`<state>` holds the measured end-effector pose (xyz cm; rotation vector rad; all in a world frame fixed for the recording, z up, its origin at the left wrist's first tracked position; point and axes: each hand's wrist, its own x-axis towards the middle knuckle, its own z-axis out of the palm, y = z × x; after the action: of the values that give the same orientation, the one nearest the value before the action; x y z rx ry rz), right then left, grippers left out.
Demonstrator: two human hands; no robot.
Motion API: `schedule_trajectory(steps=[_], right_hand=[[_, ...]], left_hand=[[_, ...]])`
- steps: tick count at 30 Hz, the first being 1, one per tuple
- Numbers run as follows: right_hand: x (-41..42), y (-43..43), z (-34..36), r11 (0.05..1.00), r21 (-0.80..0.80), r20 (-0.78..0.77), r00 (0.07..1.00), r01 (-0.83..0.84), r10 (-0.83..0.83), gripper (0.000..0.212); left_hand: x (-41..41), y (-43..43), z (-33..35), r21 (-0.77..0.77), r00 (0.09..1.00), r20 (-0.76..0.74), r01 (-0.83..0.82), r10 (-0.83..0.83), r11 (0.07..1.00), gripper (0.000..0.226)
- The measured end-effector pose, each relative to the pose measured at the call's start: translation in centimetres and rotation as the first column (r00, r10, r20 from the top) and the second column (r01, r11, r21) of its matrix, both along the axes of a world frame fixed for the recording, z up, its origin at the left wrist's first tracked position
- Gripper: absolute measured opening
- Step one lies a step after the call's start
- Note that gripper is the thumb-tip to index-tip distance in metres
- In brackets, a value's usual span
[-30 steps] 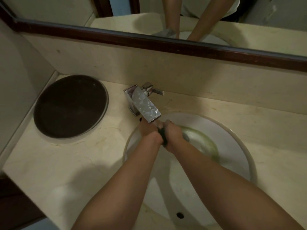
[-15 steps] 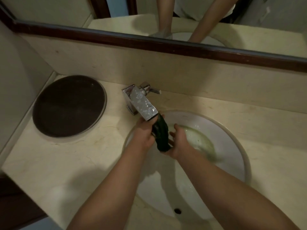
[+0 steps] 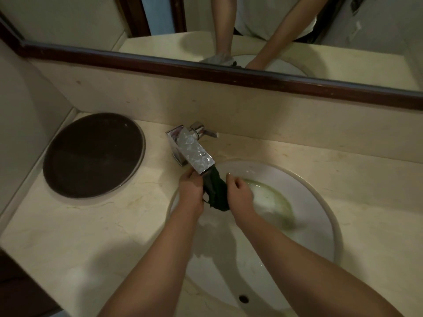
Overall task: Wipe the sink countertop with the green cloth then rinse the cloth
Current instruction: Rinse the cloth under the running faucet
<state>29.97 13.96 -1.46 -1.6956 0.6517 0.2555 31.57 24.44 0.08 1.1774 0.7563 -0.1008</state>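
Under the tap: I am holding the green cloth (image 3: 216, 193) bunched and hanging just below the spout of the faucet (image 3: 191, 152), over the far-left part of the sink (image 3: 320, 193).
Left hand: my left hand (image 3: 191, 191) is gripping the cloth's left edge, fingers curled closed on it.
Right hand: my right hand (image 3: 240, 195) is pressing against the cloth's right side with fingers loosely bent; I cannot tell whether they are actually pinching the fabric.
Around me: a dark round tray (image 3: 93, 155) is lying on the countertop (image 3: 68, 236) to the left, well apart from the basin; a mirror (image 3: 274, 30) with a dark wooden frame is running above the backsplash and is reflecting my arms.
In the way: the faucet spout is overhanging the cloth's top and is hiding it; my forearms are covering the near-left part of the bowl.
In the basin: greenish water is pooling to the right of my hands; the overflow hole (image 3: 243, 298) is showing on the near wall.
Count: two hands, one cloth, one faucet with one lever, one tray, one sink.
Against half a second ago: my hands are sitting slightly farther apart, the cloth is hanging more opened out between them, and it is staying under the spout.
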Motion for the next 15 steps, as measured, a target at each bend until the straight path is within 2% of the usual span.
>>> schedule_trajectory(steps=[2,3,5,9,11,12,13,15], right_hand=[[0.0,-0.3,-0.6,0.946,-0.280,0.144,0.967,-0.162,0.208,0.036],[0.0,-0.5,-0.8,0.901,-0.367,0.160,0.938,-0.231,0.306,0.041],[-0.1,-0.8,-1.3,0.817,-0.457,0.176,0.864,-0.352,0.471,0.047],[-0.1,-1.5,-0.8,0.730,-0.534,0.200,0.775,-0.427,0.599,0.037],[0.1,-1.4,-0.7,0.732,-0.551,0.200,0.788,-0.400,0.582,0.023],[0.3,-1.3,-0.6,0.772,-0.524,0.215,0.822,-0.359,0.528,0.019],[0.4,-1.2,-0.3,0.833,-0.458,0.230,0.864,-0.309,0.447,0.016],[0.9,-0.8,0.5,0.961,-0.181,0.195,0.950,-0.208,0.243,0.012]], left_hand=[[-0.1,0.1,0.4,0.056,0.998,0.049,0.040,-0.042,0.998,0.017],[-0.1,0.1,0.5,0.074,0.996,0.069,0.057,-0.062,0.996,0.017],[-0.2,0.2,0.6,0.113,0.993,0.076,0.087,-0.095,0.990,0.014],[-0.3,0.8,0.4,0.231,0.975,0.090,0.177,-0.202,0.957,0.008],[-0.4,1.1,0.4,0.239,0.964,0.117,0.207,-0.240,0.949,0.007],[-0.5,1.3,0.4,0.244,0.957,0.134,0.221,-0.259,0.944,0.008],[-0.6,1.4,0.3,0.263,0.949,0.143,0.236,-0.280,0.936,0.009],[-1.0,2.0,-0.6,0.317,0.933,0.143,0.272,-0.329,0.908,0.009]])
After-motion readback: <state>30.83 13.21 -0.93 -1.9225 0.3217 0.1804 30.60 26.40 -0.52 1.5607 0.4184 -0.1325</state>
